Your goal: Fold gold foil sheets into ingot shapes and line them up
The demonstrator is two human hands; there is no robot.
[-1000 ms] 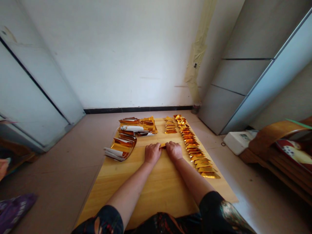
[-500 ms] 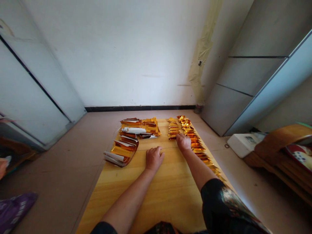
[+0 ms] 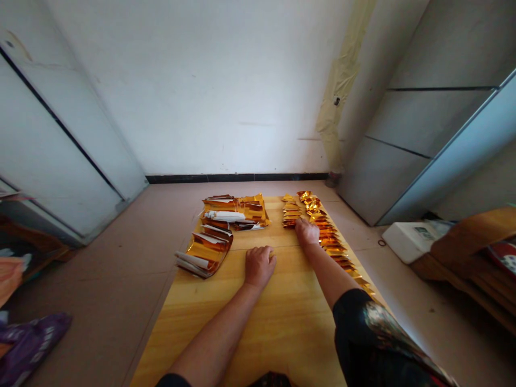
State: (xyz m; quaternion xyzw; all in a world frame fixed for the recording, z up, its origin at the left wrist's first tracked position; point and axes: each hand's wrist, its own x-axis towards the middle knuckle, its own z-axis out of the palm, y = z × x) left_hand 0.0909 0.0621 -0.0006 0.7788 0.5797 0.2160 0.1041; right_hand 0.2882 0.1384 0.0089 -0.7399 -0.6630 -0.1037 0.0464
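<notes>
On the wooden table, my left hand rests with its fingers curled in and nothing visible in them. My right hand is closed at the near end of a short row of folded gold paper pieces. Its fingertips meet the nearest piece and are partly hidden. Beside that hand, a longer row of gold folded pieces runs along the table's right edge. At the far left lie curled gold sheets with white backs and a second stack of gold sheets.
Behind the table stands a white wall with a dark baseboard. A grey cabinet rises at the right, near a white box and wooden furniture. A purple bag lies on the floor at left.
The whole view has shifted slightly, so the table and hands appear a little further right. Both hands keep almost the same places on the table.
</notes>
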